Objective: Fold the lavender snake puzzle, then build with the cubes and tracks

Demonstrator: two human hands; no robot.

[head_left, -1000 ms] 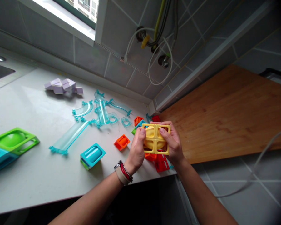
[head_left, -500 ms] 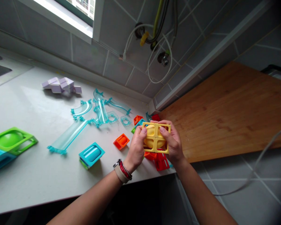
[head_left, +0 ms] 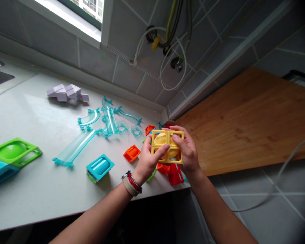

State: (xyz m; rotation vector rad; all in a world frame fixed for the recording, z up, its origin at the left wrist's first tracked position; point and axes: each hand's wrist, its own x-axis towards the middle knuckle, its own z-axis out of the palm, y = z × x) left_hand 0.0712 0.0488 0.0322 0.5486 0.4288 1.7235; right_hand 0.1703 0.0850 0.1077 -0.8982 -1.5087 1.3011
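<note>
A: In the head view, you had a yellow block point(head_left: 168, 138) up in both hands, over the right end of the white counter point(head_left: 53, 189), its broad face toward you.

B: Yes, and that face was divided into four windows, two over two, with rounded inner corners and thick, matte rims. Through the upper-left window you could see a smooth, bulging yellow form, and a curved part showed in the lower-right one too.

A: Your left hand point(head_left: 147, 158) was partly closed on its left side, thumb laid across the front near the middle. Most of the fingers were hidden behind.

B: Your right hand point(head_left: 189, 152) was curled around the opposite side, thumb pressed by the upper-right window, so you gripped it from both ends.

A: Near your left wrist lay an orange block point(head_left: 131, 153), with a blue block point(head_left: 100, 167) farther left.

B: And a red block point(head_left: 176, 174) rested near the counter's edge, beside the wooden board point(head_left: 251, 125) to your right.
</note>
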